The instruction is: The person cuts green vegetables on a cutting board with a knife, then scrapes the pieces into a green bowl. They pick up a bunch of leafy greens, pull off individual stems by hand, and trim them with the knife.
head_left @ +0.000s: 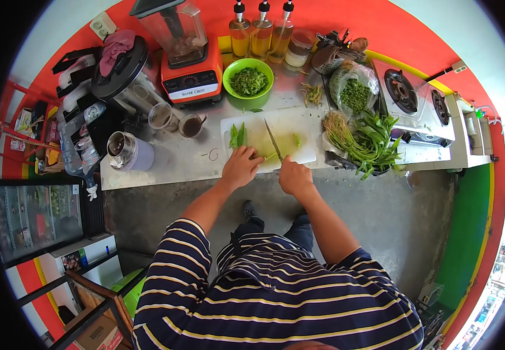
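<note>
Green leafy stalks (238,136) are lying on the white plastic chopping board (306,125) at centre frame. The left hand (242,166) is pressing them down, its grip curled loosely over them. The right hand (295,178) is holding a steel knife (273,140), its grip wrapped shut round the handle. The round green bowl (227,74) above is already holding chopped greens. A large uncut bundle (369,143) is lying at the right, so much seems left.

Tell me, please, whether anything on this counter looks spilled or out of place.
Only small things: a stray leaf lies on the counter between the green bowl and the cutting board, and a pink cloth is draped over the pot lid. Nothing looks damaged.
</note>
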Demonstrator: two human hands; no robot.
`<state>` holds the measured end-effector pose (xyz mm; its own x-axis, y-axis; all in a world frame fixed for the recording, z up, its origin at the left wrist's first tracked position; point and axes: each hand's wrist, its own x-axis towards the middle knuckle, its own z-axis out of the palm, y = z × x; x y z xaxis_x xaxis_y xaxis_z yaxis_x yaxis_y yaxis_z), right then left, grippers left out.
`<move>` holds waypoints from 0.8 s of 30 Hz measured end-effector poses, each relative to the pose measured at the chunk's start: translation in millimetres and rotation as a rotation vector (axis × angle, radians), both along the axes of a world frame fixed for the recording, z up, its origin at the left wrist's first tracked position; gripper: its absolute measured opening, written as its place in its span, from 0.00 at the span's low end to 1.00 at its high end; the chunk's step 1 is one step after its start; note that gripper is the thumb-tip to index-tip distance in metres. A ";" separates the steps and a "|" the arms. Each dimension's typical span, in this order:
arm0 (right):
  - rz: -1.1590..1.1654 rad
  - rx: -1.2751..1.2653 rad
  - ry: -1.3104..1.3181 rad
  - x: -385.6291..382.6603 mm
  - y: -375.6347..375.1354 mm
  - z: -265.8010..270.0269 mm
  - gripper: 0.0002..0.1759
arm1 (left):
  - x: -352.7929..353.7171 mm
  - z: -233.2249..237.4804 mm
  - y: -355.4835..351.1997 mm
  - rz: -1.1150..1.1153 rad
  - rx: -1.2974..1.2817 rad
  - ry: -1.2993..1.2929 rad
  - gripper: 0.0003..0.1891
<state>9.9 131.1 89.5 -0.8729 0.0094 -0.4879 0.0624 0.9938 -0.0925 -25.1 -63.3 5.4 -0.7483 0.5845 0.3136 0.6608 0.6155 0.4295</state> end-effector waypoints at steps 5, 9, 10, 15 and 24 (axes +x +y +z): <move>-0.024 0.007 0.080 25.4 -12.7 -24.9 0.14 | -8.8 -0.5 -4.3 -0.066 -0.005 -0.012 0.10; -0.060 0.030 0.125 22.3 -19.8 -54.1 0.15 | -17.1 -0.1 -6.9 -0.133 -0.018 -0.006 0.10; -0.062 0.030 0.126 17.6 -18.6 -54.2 0.15 | -17.7 0.0 -7.1 -0.134 -0.019 -0.006 0.10; -0.012 -0.003 0.144 11.0 -10.4 -31.4 0.16 | -15.3 0.5 -7.3 -0.133 -0.064 0.024 0.11; -0.103 -0.076 0.121 18.4 -20.7 -51.6 0.15 | -11.2 -5.6 -5.5 -0.113 -0.072 -0.034 0.19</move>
